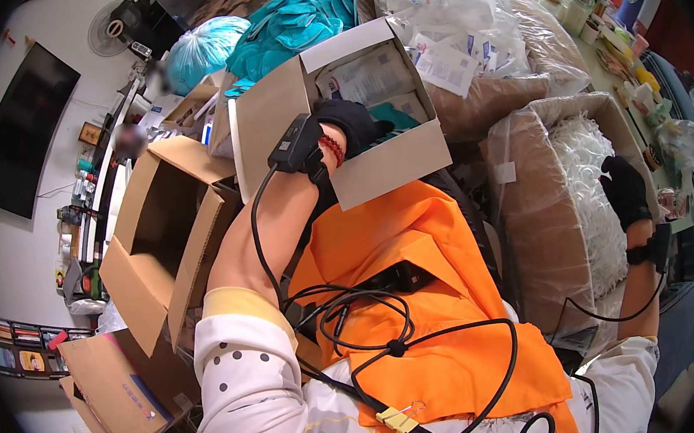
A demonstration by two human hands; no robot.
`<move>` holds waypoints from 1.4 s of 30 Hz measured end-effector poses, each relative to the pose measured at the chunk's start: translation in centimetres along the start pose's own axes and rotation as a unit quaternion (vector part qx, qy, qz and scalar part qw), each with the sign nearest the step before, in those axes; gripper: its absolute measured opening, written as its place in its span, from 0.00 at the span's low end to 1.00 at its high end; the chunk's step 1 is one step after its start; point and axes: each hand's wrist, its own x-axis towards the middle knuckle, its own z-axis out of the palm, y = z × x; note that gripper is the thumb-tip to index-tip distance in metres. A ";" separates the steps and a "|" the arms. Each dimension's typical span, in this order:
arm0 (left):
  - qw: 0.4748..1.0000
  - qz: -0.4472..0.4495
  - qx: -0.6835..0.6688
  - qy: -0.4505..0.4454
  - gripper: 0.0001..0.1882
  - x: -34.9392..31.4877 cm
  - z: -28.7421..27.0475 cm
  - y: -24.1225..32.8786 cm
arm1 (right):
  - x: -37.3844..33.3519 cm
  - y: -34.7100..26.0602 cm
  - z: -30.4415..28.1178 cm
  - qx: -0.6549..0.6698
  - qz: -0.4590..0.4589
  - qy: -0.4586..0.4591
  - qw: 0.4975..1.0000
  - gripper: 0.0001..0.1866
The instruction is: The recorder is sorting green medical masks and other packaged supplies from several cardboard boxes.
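My left hand, in a black glove, reaches into an open white-and-grey cardboard box in front of me. The box holds white printed packets and some teal pieces close to my fingers. Those fingers are partly hidden, so whether they grip anything cannot be told. At the right, my black-gloved right hand is at the white stringy filling of a large plastic-lined carton. Its visible fingers look apart, and no held thing shows.
Teal pieces are heaped behind the box. Clear packets fill another carton beside them. An open brown carton stands at the left, above a folded carton. Black cables loop over my orange apron.
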 end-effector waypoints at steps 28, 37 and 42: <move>0.797 0.212 -0.362 0.435 0.17 -10.5 -1.8 -2.3 | 11.5 -28.2 -5.6 0.634 -0.024 0.072 0.770 0.20; 0.681 0.155 -0.616 0.363 0.15 -14.1 1.2 -4.0 | 12.6 -30.0 -5.9 0.590 0.080 0.129 0.793 0.14; 0.579 0.066 -0.667 0.464 0.06 -14.7 1.8 -7.5 | 11.7 -27.6 -7.4 0.340 -0.023 0.318 0.885 0.12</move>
